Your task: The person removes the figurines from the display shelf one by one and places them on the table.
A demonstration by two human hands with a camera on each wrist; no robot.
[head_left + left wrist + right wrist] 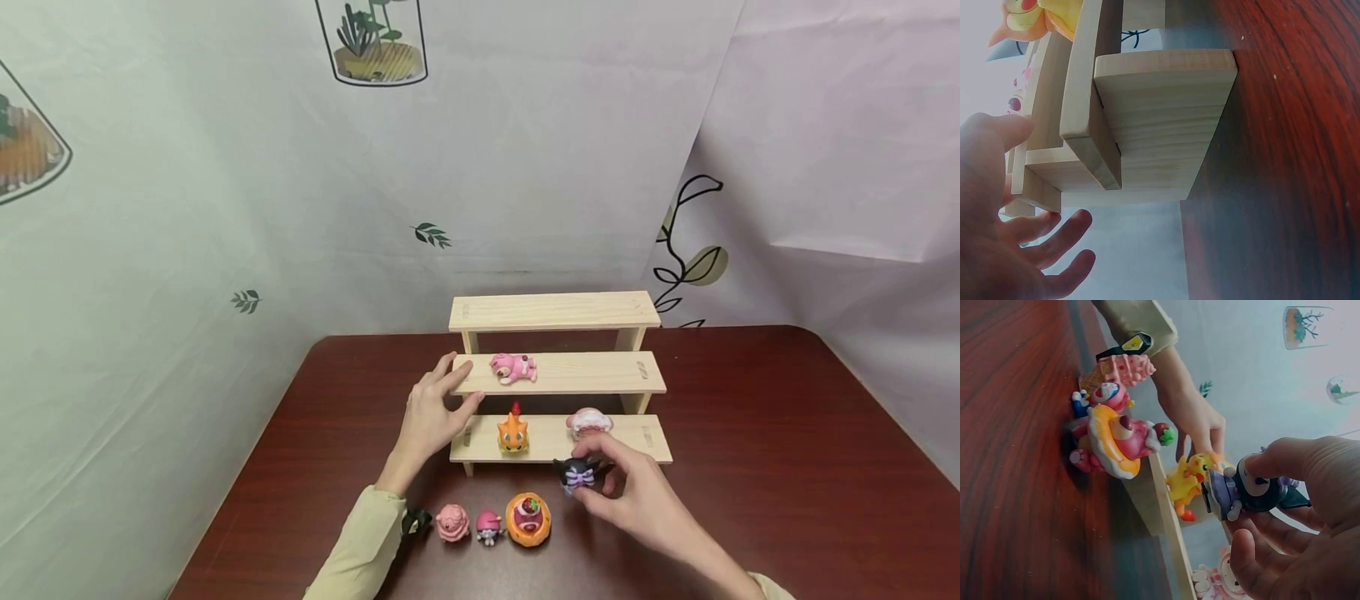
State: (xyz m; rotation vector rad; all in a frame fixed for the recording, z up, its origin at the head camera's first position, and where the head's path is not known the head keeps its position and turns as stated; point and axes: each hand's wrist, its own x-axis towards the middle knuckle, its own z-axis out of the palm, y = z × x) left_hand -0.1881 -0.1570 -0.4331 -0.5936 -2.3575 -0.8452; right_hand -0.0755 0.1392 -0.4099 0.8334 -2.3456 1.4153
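Note:
My right hand (633, 492) pinches a small black figurine (577, 473) with a purple bow between thumb and fingers, just in front of the lowest shelf. In the right wrist view, the figurine (1257, 484) shows a lilac body. My left hand (431, 417) grips the left end of the middle tier of a wooden three-tier display stand (592, 372), thumb at its front edge. On that tier lies a pink bear figurine (513, 367). The lowest tier bears an orange-and-yellow figurine (513, 434) with a red tail tip and a pink-and-white figurine (589, 422).
Before the stand, a row of figurines stands on the dark red table (780, 433): a pink ice-cream-like one (452, 523), a small pink-hatted one (489, 527), and one in an orange ring (528, 520). A black item (415, 522) is partly behind my left sleeve. A printed cloth (540, 167) hangs behind.

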